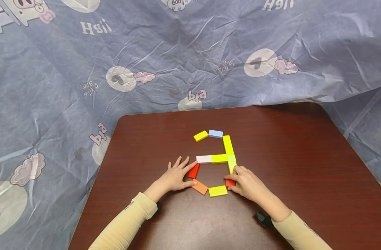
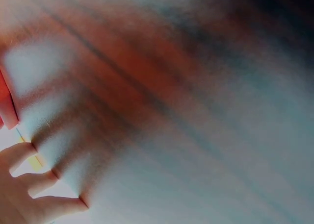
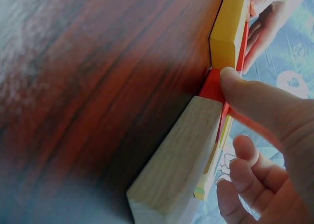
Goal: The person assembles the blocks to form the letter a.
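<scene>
The left hand [image 1: 177, 176] lies spread on the table, its thumb on the end of an orange block [image 1: 200, 187] and its index fingertip by a red block [image 1: 193, 171] and a white block [image 1: 204, 159]. Between right thumb and index finger, the right hand [image 1: 248, 183] pinches another red block [image 1: 230, 183]. Its thumb presses that block's side in the right wrist view, beside a yellow block [image 3: 229, 33] and a pale wooden block [image 3: 176, 155]. Flat yellow blocks [image 1: 217, 191] adjoin the red one, and a pale yellow block [image 1: 232, 167] runs up from the right fingertips.
Farther back, a yellow block [image 1: 201, 136], a blue block [image 1: 216, 133] and a long yellow block [image 1: 228, 145] continue the outline. Another yellow block [image 1: 220, 158] crosses its middle. Behind the brown table [image 1: 287, 146] hangs a printed blue-grey cloth [image 1: 165, 62].
</scene>
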{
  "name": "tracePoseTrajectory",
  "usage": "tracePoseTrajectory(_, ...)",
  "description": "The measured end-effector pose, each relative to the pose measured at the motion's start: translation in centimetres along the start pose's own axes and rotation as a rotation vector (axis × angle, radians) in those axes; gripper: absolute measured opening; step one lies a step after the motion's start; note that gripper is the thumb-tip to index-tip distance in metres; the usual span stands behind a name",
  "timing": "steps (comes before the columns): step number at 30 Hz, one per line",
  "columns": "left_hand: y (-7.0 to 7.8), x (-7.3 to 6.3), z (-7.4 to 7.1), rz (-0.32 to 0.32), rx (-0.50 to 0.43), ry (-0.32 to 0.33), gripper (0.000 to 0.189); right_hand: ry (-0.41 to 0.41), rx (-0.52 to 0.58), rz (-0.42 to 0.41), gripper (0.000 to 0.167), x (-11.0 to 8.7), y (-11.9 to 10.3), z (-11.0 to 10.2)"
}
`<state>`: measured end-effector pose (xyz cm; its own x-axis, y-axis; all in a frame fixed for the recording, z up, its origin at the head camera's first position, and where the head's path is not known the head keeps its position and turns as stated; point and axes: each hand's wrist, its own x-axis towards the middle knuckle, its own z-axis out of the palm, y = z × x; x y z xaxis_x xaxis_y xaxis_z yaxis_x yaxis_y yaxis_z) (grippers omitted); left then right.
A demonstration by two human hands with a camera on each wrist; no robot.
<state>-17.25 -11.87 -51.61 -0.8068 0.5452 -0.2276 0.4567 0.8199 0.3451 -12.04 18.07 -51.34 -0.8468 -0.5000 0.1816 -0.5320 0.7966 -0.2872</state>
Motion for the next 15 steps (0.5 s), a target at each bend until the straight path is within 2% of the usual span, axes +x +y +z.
tracePoseTrajectory(5,0.13,-0.08,-0.16,0.005,-0.002,0.002,0.080,-0.002,0.024,-0.025,0.033,0.05,0.09,-0.09)
tracePoseTrajectory(15,-0.03,0.06,0.00,-0.002,0.003,-0.002,0.080,-0.015,0.032,-0.011,0.033,0.11,0.16,-0.15)
